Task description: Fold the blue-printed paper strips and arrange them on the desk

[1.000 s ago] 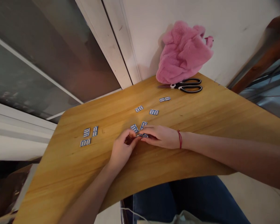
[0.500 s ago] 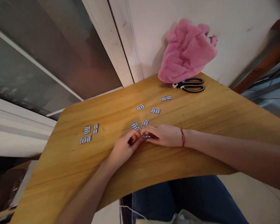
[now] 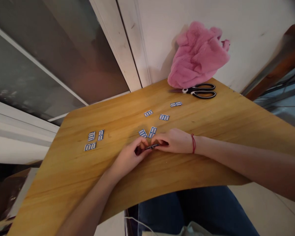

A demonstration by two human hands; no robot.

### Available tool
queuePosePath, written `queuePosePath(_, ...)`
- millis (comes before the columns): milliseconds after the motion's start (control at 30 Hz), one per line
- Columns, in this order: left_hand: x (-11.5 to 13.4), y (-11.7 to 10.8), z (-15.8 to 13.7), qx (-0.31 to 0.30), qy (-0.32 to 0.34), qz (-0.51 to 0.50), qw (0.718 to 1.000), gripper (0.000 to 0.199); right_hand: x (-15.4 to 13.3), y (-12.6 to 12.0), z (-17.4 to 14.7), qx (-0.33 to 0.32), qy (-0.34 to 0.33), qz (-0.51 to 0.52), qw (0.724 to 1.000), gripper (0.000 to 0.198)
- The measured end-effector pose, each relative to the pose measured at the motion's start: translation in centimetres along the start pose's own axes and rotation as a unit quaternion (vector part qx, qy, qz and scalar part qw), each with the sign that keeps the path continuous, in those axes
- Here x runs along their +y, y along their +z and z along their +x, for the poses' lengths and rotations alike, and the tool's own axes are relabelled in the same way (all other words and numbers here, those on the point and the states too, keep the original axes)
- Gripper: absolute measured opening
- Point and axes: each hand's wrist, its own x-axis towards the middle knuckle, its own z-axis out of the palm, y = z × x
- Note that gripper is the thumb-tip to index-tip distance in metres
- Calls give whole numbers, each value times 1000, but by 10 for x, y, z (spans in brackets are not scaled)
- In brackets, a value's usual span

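Observation:
Between my two hands is a small flat piece (image 3: pixel 152 146), dark along the edge now turned to me; its kind is hard to make out. My left hand (image 3: pixel 131 154) pinches its left end between thumb and fingers. The right end is in the closed fingers of my right hand (image 3: pixel 174 141), which has a red cord on the wrist. Just beyond my fingertips lie two small white pieces with blue outlines, one angled piece (image 3: pixel 143 133) at left and another (image 3: pixel 152 132) beside it, partly behind my right fingers.
Similar blue-and-white pieces lie farther back, including one piece (image 3: pixel 164 117), and a group (image 3: pixel 90 146) sits at the left. Black-handled scissors (image 3: pixel 199 90) rest at the back of the wooden table (image 3: pixel 186 170), by a pink plush cloth (image 3: pixel 199 55) against the wall.
The held piece has tilted, so its patterned face shows less and its edge more. Both hands have shifted only slightly. The pieces on the table lie as before.

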Motion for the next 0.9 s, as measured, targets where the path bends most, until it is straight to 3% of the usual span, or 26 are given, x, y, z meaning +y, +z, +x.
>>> queuePosePath(200,2,2,1,-9,-6,18,1000,9,1,2,1,2,5,9,1000,18)
queuePosePath(467,-3,-7,0,-35,1,-57,998,13,2,2,2,10,5,28,1000,20)
queuePosePath(900,2,-2,1,-29,0,-6,1000,7,3,4,1,21,3,37,999,16)
